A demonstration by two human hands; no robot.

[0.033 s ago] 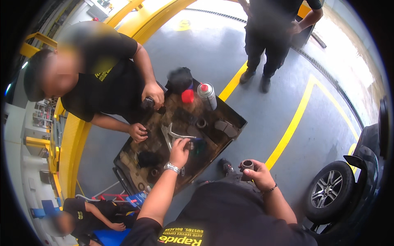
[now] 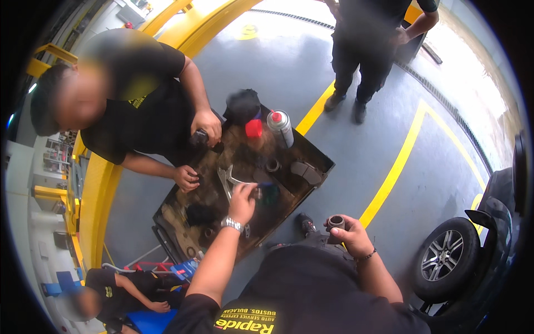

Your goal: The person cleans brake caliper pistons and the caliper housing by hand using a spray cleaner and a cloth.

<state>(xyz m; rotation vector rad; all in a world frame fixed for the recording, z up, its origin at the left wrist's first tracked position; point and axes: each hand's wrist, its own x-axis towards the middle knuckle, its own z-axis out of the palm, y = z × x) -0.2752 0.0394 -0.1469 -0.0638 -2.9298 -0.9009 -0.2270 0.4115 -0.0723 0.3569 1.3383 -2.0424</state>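
Note:
My right hand (image 2: 352,236) grips a dark metal caliper piston (image 2: 335,221), its hollow round end facing up, beside the tray's near right side. Over the middle of a grimy metal tray (image 2: 317,186), my left hand (image 2: 242,204) is closed, fingers pinched together. A small greyish thing shows at its fingertips, too blurred to name, and a dark blue-green patch lies just right of it. Next to that hand rests a silver forked metal tool (image 2: 226,181). A metal ring-shaped part (image 2: 272,166) and a brake pad (image 2: 305,173) lie farther right in the tray.
A spray can (image 2: 280,128) with a red top, a red cap (image 2: 253,128) and a black cloth-like bundle (image 2: 243,106) are at the tray's far end. Across it, a co-worker's hand (image 2: 206,128) holds a dark part. A vehicle wheel (image 2: 446,260) is at right.
My left hand has shifted very slightly toward the far side of the tray. The right hand keeps its hold on the caliper piston.

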